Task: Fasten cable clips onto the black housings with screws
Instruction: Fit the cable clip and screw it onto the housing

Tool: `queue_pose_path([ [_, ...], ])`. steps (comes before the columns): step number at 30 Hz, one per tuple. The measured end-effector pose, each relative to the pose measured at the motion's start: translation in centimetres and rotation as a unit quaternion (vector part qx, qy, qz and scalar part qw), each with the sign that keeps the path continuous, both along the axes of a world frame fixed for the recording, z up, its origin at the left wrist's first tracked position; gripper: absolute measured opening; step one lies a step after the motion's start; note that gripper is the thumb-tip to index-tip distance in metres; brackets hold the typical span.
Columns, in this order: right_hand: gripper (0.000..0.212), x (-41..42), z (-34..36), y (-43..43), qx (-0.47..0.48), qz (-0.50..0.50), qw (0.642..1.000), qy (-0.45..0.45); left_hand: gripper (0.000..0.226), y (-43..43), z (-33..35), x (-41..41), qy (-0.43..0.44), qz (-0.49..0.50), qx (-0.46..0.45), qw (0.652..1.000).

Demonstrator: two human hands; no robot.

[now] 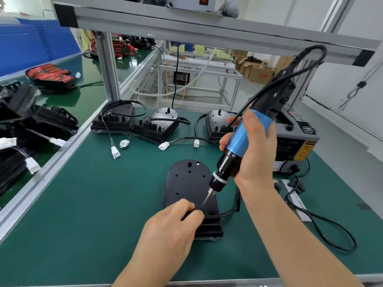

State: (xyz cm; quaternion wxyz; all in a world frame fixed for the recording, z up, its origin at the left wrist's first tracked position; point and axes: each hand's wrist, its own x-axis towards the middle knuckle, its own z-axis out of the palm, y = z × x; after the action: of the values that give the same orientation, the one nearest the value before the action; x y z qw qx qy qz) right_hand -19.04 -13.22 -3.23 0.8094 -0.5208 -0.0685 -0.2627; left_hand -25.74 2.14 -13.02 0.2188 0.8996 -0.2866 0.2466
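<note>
A cable clip [200,211] is pinched in the fingers [187,207] of the left hand [172,224] at the near end of the black housing [186,183]. The screwdriver [238,141], gripped by the right hand [257,154], is held tilted just above the clip. If the slanted bit [207,197] is driven off-centre, the clip could be skewed or the fingertips struck.

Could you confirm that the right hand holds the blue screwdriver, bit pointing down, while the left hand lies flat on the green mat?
Not quite: in the head view the left hand is on the black housing, fingers pinching a black part at its near end, not flat on the green mat. The right hand does hold the blue screwdriver, bit pointing down.
</note>
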Motion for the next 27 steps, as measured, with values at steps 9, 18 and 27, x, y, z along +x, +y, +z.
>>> queue_pose_path([
  [9, 0.015, 0.3, -0.2, 0.7, -0.047, 0.018, 0.999, -0.014, 0.032, 0.0, 0.0, 0.1, 0.008, -0.007, 0.002, 1.000],
  [18, 0.025, 0.3, 0.0, 1.2, -0.062, 0.041, 0.997, -0.025, 0.032, 0.0, 0.0, 0.1, 0.004, -0.012, -0.006, 1.000],
  [27, 0.034, 0.0, 0.3, 2.0, -0.109, 0.078, 0.990, -0.036, 0.036, -0.2, -0.1, 0.0, 0.003, 0.003, 0.008, 1.000],
])
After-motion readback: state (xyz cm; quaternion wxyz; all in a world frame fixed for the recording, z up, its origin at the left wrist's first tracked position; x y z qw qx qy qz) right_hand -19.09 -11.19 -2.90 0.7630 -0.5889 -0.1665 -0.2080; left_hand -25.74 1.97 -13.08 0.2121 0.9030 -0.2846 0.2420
